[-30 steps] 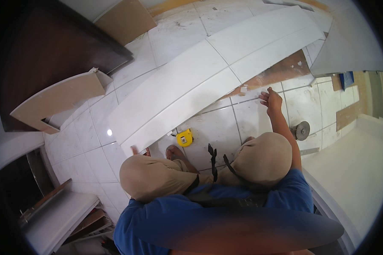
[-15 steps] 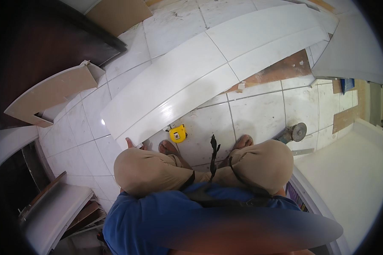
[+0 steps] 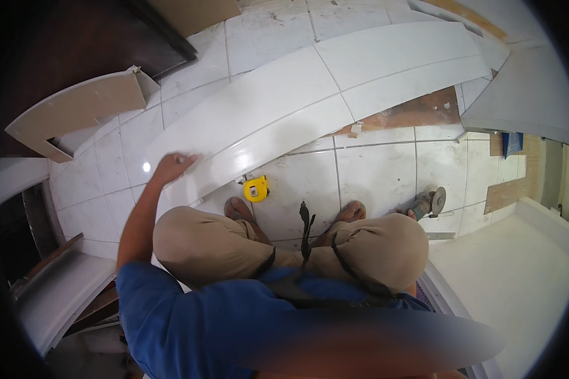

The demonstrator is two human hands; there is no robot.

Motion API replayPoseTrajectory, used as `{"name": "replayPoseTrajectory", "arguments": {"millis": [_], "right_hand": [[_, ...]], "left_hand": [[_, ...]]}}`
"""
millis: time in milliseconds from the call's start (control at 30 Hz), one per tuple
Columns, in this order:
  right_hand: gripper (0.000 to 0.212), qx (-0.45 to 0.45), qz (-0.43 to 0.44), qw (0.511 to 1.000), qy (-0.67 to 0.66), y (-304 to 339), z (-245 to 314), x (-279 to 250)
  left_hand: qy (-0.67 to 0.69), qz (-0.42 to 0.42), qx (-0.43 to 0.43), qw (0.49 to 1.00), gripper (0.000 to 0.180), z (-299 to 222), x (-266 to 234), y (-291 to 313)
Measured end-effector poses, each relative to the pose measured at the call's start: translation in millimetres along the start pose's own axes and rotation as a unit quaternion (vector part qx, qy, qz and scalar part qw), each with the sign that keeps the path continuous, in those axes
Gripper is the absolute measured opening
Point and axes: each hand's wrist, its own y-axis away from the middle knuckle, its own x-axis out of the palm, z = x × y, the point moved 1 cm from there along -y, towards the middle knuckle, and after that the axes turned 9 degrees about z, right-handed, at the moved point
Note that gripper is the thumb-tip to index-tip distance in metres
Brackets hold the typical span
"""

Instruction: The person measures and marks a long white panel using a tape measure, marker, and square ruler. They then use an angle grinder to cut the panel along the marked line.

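On the tiled floor (image 3: 379, 165), squatting with legs apart, in tan trousers (image 3: 202, 246) and a blue shirt (image 3: 171, 309), before a long white panel (image 3: 278, 120) laid aslant from near left to far right and marked with thin dark lines. Stretching the left arm (image 3: 141, 211) out to the near left end of the panel, with the left grip (image 3: 172, 168) over its surface and fingers bent inward. Cannot tell whether touching the panel there, or pinching anything. Showing only a bit of the right grip (image 3: 412, 215) past the right knee (image 3: 401, 246), at the near left end of a grinder (image 3: 423, 205). Cannot tell how far closed, or whether wrapped around the tool. On the tiles to the right, that same grinder, green in body, with a grey disc (image 3: 439, 200) at its right end. Between the panel and the left foot (image 3: 237, 208), just beside both, a yellow tape measure (image 3: 255, 189). Along the near edge of the panel's right part, a brown board (image 3: 423, 112), with a small pale chip (image 3: 355, 128) by its left end. Between the knees, a black strap (image 3: 306, 224). On the near side of the grinder, a flat strip (image 3: 440, 236). Farther right, a blue packet (image 3: 512, 144). At far left, a dark board (image 3: 76, 63), with a tan piece (image 3: 82, 114) on its near side
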Motion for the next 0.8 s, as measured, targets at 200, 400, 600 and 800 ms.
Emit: {"name": "replayPoseTrajectory", "arguments": {"millis": [200, 400, 600, 800], "right_hand": [[0.047, -0.015, 0.086, 0.994, -0.059, 63.2, 30.2, 13.4], [0.048, -0.306, 0.168, 0.936, 0.045, 51.2, 80.2, 52.5], [0.039, -0.144, 0.399, 0.905, -0.009, 59.0, 184.4, 133.6], [0.025, -0.167, 0.292, 0.940, 0.064, 42.1, 183.2, 208.6]], "left_hand": [[-0.182, 0.051, 0.213, 0.959, 0.074, -146.9, -26.0, -16.2], [-0.197, 0.086, 0.417, 0.883, 0.065, -324.2, 29.6, -3.4], [-0.052, 0.169, 0.527, 0.832, 0.083, -420.1, 144.2, 7.2], [0.301, 0.285, 0.489, 0.767, 0.120, -432.2, 224.9, 24.4]]}}
